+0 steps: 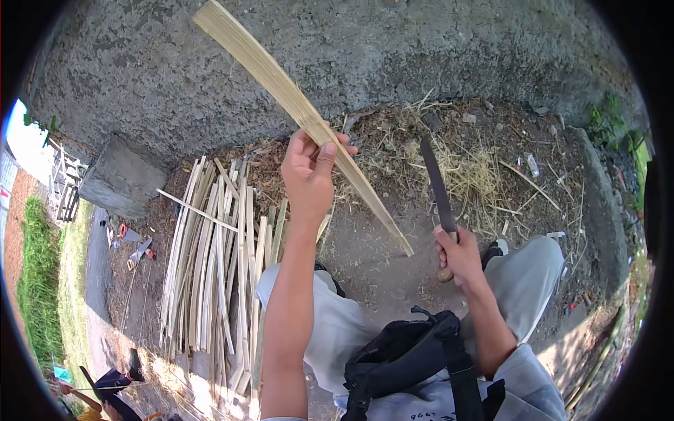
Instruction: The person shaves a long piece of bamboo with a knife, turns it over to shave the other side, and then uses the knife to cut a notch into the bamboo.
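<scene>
My left hand [309,165] is closed round a long, pale split-wood strip [270,77], thumb on the near face and fingers behind. The strip slants from the wall side at upper left down to a narrow end near the ground in front of my knees. In my right hand [460,258] is a machete [439,186] with a dark blade and a wooden handle. Its blade points up and away, apart from the strip. To the left of my legs lies a pile of similar strips [210,259], with one strip lying across it.
A rough grey wall [435,56] runs across the front. Shavings [474,175] and a plastic bottle [531,165] litter the ground. At left are a concrete block [123,175] and a handsaw [140,251]. A black bag [414,358] hangs at my front. Another person [112,393] is at lower left.
</scene>
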`<state>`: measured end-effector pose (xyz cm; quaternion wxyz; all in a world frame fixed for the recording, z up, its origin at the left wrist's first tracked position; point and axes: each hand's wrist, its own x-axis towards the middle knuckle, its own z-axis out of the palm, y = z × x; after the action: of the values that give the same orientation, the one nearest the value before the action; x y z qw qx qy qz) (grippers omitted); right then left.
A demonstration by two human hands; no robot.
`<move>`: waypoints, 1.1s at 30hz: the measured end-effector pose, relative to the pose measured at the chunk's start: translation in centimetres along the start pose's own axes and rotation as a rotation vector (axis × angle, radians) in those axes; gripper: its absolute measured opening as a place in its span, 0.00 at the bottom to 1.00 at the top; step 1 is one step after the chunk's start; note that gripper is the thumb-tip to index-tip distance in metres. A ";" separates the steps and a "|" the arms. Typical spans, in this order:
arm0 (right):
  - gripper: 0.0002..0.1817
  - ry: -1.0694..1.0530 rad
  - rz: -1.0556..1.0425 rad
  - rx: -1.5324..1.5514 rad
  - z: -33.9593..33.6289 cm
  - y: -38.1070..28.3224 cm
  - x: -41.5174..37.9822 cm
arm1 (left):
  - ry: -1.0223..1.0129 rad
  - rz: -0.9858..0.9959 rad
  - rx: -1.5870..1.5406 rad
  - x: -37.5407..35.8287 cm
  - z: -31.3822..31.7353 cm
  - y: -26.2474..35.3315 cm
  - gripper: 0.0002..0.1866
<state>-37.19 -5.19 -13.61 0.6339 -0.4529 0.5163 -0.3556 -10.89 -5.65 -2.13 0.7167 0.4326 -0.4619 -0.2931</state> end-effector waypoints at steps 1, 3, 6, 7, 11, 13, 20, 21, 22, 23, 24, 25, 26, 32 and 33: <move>0.10 -0.025 -0.037 -0.006 -0.2 -2.3 -0.1 | -0.016 -0.001 0.004 0.0 0.6 0.2 0.14; 0.09 -0.070 -0.137 -0.022 0.2 -7.0 -0.3 | -0.080 0.043 0.006 0.3 1.5 -0.5 0.15; 0.09 -0.083 -0.327 -0.018 2.3 -14.0 -0.3 | -0.125 0.066 0.002 0.4 3.1 -0.9 0.16; 0.10 -0.108 -0.384 -0.039 3.0 -16.2 -0.3 | -0.130 0.051 0.003 0.3 3.6 -0.8 0.16; 0.17 -0.191 -0.520 0.026 5.0 -22.8 -1.3 | -0.104 0.058 -0.015 0.6 4.5 -1.5 0.17; 0.22 -0.237 -0.557 0.004 5.7 -24.8 -2.3 | -0.081 0.103 0.007 0.9 4.7 -1.7 0.17; 0.22 -0.236 -0.605 -0.114 7.3 -26.7 -3.8 | -0.056 0.155 0.069 1.1 4.8 -2.0 0.13; 0.22 -0.240 -0.599 -0.113 7.3 -26.9 -4.0 | -0.056 0.134 0.059 1.0 4.8 -1.7 0.13; 0.21 -0.245 -0.592 -0.112 7.4 -27.0 -4.2 | -0.044 0.148 0.073 1.0 4.8 -1.6 0.13; 0.21 -0.243 -0.611 -0.123 7.5 -27.2 -4.4 | -0.032 0.161 0.089 0.9 4.7 -1.5 0.13; 0.21 -0.241 -0.630 -0.134 7.7 -27.3 -4.7 | -0.021 0.174 0.105 0.9 4.7 -1.5 0.13; 0.21 -0.237 -0.648 -0.143 7.8 -27.4 -4.9 | -0.006 0.193 0.109 0.8 4.7 -1.7 0.12; 0.22 -0.224 -0.679 -0.197 7.8 -27.6 -5.0 | 0.009 0.211 0.112 0.7 4.8 -1.8 0.11; 0.24 -0.152 -0.774 -0.482 8.3 -25.9 -4.0 | 0.101 0.329 0.216 0.5 5.0 -2.4 0.08; 0.24 -0.168 -0.710 -0.562 8.3 -24.2 -3.3 | 0.120 0.342 0.217 0.6 4.9 -2.5 0.08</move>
<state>-29.38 -8.63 10.75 0.3653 -0.7833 0.3522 -0.3591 -15.22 -8.94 -3.13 0.7315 0.4392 -0.5138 -0.0894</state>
